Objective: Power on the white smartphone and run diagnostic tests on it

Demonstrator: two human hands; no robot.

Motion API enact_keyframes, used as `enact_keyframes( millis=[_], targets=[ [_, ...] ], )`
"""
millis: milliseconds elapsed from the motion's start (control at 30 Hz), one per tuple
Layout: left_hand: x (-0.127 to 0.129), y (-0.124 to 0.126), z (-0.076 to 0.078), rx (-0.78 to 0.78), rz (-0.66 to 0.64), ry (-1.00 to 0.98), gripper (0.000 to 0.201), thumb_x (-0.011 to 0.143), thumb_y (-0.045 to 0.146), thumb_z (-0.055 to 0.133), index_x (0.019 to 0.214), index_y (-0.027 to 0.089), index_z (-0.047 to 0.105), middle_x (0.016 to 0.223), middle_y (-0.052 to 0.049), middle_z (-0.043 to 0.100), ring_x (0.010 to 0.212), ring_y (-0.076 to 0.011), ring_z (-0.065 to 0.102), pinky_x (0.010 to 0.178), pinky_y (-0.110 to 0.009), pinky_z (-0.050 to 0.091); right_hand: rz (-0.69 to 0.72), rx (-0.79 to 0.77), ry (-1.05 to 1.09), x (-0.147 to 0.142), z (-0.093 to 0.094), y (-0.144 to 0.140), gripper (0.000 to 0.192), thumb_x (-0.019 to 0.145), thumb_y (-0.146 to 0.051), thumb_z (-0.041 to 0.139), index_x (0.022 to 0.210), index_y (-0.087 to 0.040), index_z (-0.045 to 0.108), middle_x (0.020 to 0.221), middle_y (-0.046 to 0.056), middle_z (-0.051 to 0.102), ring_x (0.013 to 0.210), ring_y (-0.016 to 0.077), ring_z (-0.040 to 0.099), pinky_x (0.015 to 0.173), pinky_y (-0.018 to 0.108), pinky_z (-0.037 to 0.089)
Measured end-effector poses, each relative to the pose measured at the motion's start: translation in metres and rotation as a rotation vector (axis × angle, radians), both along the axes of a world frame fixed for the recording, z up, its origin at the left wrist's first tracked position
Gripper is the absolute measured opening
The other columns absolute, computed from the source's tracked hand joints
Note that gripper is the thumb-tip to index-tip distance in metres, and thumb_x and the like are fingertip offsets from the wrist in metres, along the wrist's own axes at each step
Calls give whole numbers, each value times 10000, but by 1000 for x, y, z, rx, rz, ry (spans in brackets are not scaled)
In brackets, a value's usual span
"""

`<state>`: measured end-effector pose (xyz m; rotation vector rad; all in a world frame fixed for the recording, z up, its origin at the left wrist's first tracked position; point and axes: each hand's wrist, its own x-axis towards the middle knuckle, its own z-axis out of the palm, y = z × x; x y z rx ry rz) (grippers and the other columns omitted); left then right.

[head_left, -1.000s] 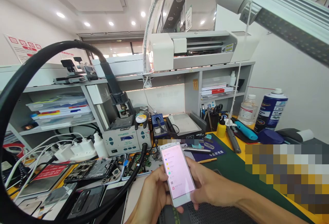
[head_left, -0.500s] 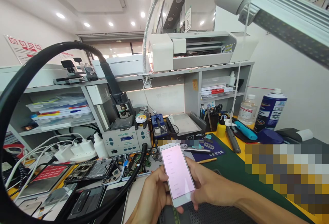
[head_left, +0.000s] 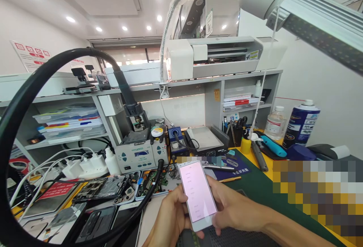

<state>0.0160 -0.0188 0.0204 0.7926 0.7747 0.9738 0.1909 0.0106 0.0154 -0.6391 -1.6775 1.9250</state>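
Observation:
A white smartphone (head_left: 198, 194) is held upright and slightly tilted above the mat, its lit screen showing a pale pink page with faint lines of text too small to read. My left hand (head_left: 172, 211) grips its left edge, thumb along the side and fingers behind. On the other side, my right hand (head_left: 234, 205) wraps the right edge, with the thumb at the lower right corner beside the screen. Fingertips of both hands show below and behind the phone; the rest of them are hidden by it.
A hot-air station (head_left: 141, 156) with a thick black hose (head_left: 36, 67) arches across the left. Several dismantled phones (head_left: 98, 224) and a tray of circuit boards (head_left: 151, 182) lie left. Right stand a yellow bottle (head_left: 246, 145) and a blue spray can (head_left: 302, 124). A lamp (head_left: 326, 24) hangs overhead.
The whole view has shifted slightly, so things appear a little farther right and lower. Both hands keep their hold on the smartphone, and its screen page looks the same.

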Motion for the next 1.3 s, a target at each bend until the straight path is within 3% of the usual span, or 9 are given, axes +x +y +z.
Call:
enact_keyframes(
  millis=[233, 333, 600, 767, 933, 1067, 1167, 1300],
  targets=[
    [-1, -1, 2, -21, 5, 5, 404, 801, 243, 365, 1176, 128, 462, 910, -128, 651, 797, -256, 621, 544, -343, 508, 2, -30, -1, 0, 3, 1, 936, 572, 5, 667, 1396, -269, 317, 1155, 63, 635, 812, 212, 702, 489, 186, 491],
    [-1, -3, 4, -41, 5, 0, 396, 802, 243, 368, 1176, 146, 456, 850, -105, 655, 788, -239, 624, 574, -323, 496, 13, -24, -19, 1, 4, 1, 927, 594, -31, 697, 1399, -264, 301, 1111, 51, 642, 832, 211, 698, 520, 193, 503],
    [-2, -4, 4, -25, -5, 11, 367, 806, 257, 367, 1129, 131, 485, 819, -107, 656, 752, -233, 632, 488, -262, 429, 15, -41, 37, 0, -1, 1, 898, 595, 18, 644, 1381, -271, 320, 1122, 41, 632, 773, 188, 707, 497, 181, 498],
    [-1, 1, 2, -21, -14, 25, 366, 801, 257, 356, 1108, 124, 504, 781, -80, 631, 725, -230, 625, 495, -289, 469, -7, -28, 19, 0, 4, -1, 870, 591, 4, 661, 1360, -254, 348, 1163, 56, 619, 774, 179, 703, 496, 181, 499],
    [-4, 1, 0, -31, -58, 11, 405, 794, 285, 390, 1147, 121, 501, 821, -85, 649, 735, -228, 636, 519, -286, 471, -48, -79, -6, -3, 5, -3, 684, 716, -122, 613, 1342, -226, 359, 1008, 45, 677, 709, 167, 704, 458, 168, 474],
    [-5, 3, -2, -25, -78, 26, 444, 772, 296, 428, 1175, 122, 493, 872, -105, 677, 759, -254, 656, 529, -296, 467, -275, -88, -37, -11, -4, -5, 474, 801, -242, 534, 1261, -179, 440, 834, 26, 675, 561, 141, 662, 375, 165, 451],
    [-5, 5, -5, -30, -72, 54, 453, 776, 283, 421, 1197, 126, 474, 925, -120, 686, 769, -266, 652, 518, -325, 482, -253, -40, -51, -14, -6, -7, 501, 812, -240, 581, 1285, -205, 420, 790, -4, 669, 571, 135, 668, 372, 138, 430],
    [-4, 6, -8, 0, -77, 48, 491, 792, 291, 408, 1253, 122, 418, 971, -141, 689, 759, -295, 661, 520, -356, 486, -207, -87, 51, -11, -4, -6, 515, 765, -168, 548, 1270, -182, 443, 802, 13, 683, 596, 150, 684, 384, 147, 456]
  ],
)
